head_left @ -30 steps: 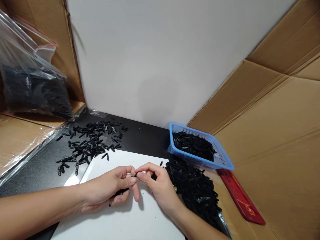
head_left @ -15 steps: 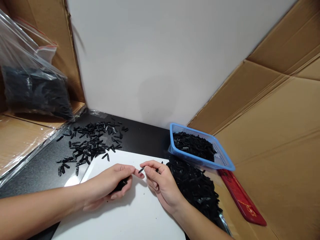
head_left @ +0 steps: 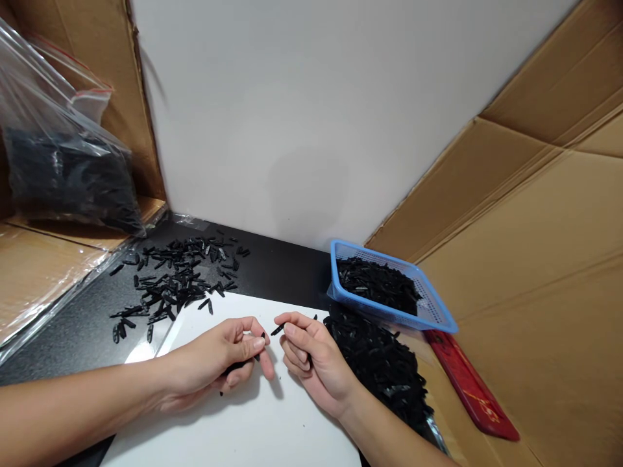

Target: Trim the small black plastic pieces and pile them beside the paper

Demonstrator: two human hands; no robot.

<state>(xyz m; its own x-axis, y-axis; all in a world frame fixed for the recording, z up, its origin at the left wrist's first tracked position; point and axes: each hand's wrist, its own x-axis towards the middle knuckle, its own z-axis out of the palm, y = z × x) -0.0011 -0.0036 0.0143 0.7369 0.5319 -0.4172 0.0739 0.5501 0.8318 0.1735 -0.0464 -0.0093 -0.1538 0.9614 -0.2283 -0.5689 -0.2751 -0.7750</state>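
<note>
Between thumb and forefinger of my right hand (head_left: 316, 357) is a small, slim black plastic-looking piece (head_left: 277, 329), its free end pointing left. My left hand (head_left: 219, 350) is curled around several similar black pieces (head_left: 237, 367), partly hidden in the palm, with one more dark tip (head_left: 263, 336) at the thumb. Both hands are just above a white board (head_left: 233, 434), a small gap between their fingertips. A heap of black pieces (head_left: 384, 373) lies right beside my right hand. More loose pieces (head_left: 175, 282) are scattered beyond my left hand.
A blue plastic basket (head_left: 440, 318) of black pieces stands behind the right heap. A red flat object (head_left: 472, 386) lies at the right. A clear bag (head_left: 68, 175) of dark contents sits on cardboard at the left. A white wall panel (head_left: 311, 117) and cardboard (head_left: 545, 246) enclose the workspace.
My left thumb and fingers have shifted, and a black tip now shows at the thumb. The right hand has barely moved, still pinching its black piece.
</note>
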